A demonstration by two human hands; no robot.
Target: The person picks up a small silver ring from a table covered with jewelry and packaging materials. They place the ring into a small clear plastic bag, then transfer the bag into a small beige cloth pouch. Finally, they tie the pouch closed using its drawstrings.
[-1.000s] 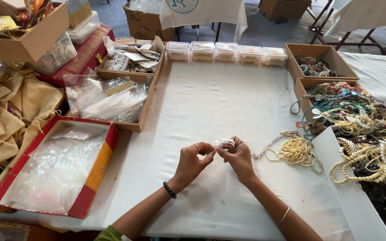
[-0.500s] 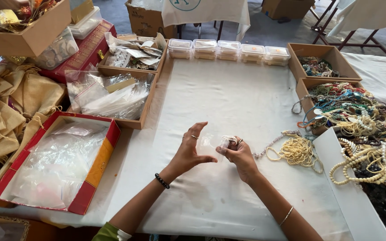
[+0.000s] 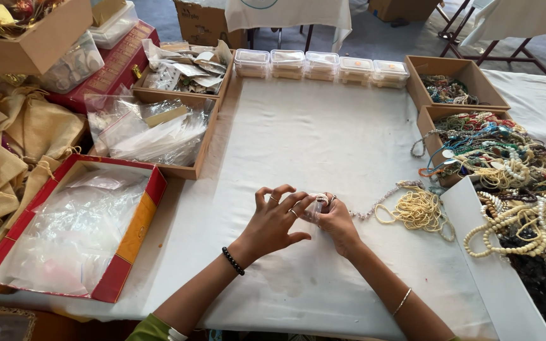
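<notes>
Back together now, the left hand (image 3: pixel 273 221) has closed in from its raised, spread pose to meet the right hand (image 3: pixel 333 218), which pinches a small clear pouch (image 3: pixel 314 207), seemingly with pale beads inside, just above the white cloth surface (image 3: pixel 323 139). Left fingers stay splayed, touching it. A cream beaded strand (image 3: pixel 415 209) coils nearby.

We see bright, even daylight on the white cloth (image 3: pixel 323 145), soft shadows, mild glare, sharp focus, slight bending at the edges.
</notes>
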